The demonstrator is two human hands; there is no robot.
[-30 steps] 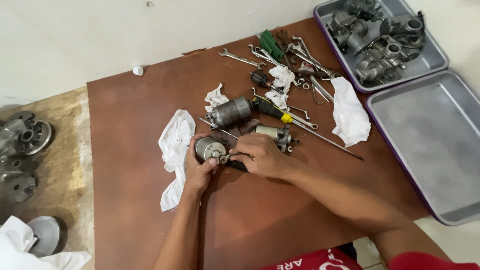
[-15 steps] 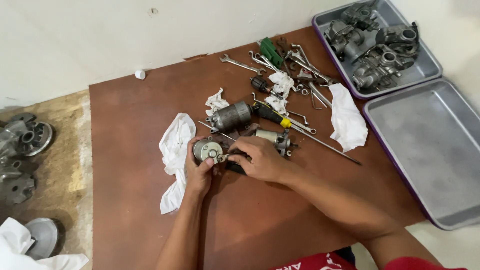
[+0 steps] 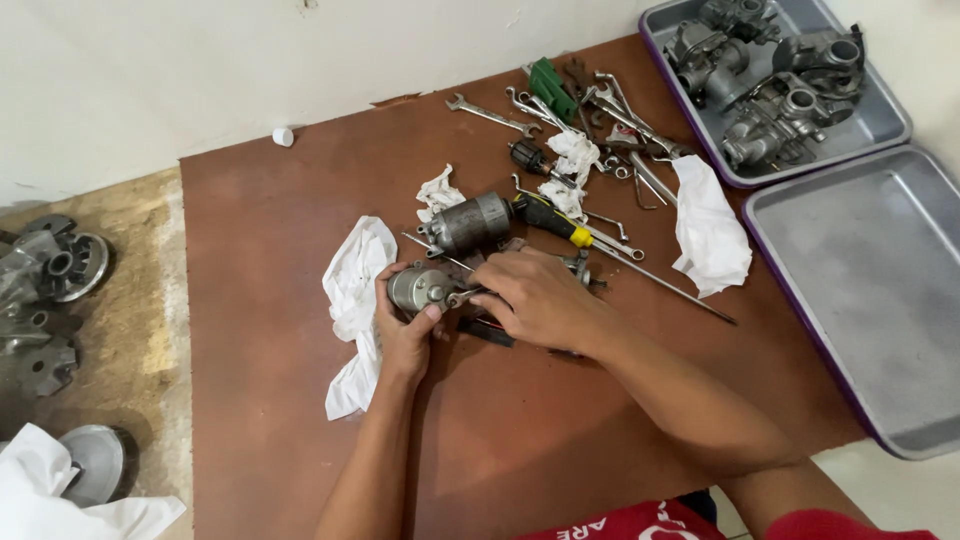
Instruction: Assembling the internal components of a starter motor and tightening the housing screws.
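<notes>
Motor housing stays where it was a second ago: your left hand remains clamped around it, your right hand pinching a small fitting at its end.

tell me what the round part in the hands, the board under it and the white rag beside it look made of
Round part, gripped by the left hand: dull grey metal, judging by its soft sheen. Board: probably wood or pressed fibreboard with a matte reddish-brown face; its far edge looks chipped. White rag: soft cloth or maybe paper towel, since it lies crumpled in folds.
</notes>
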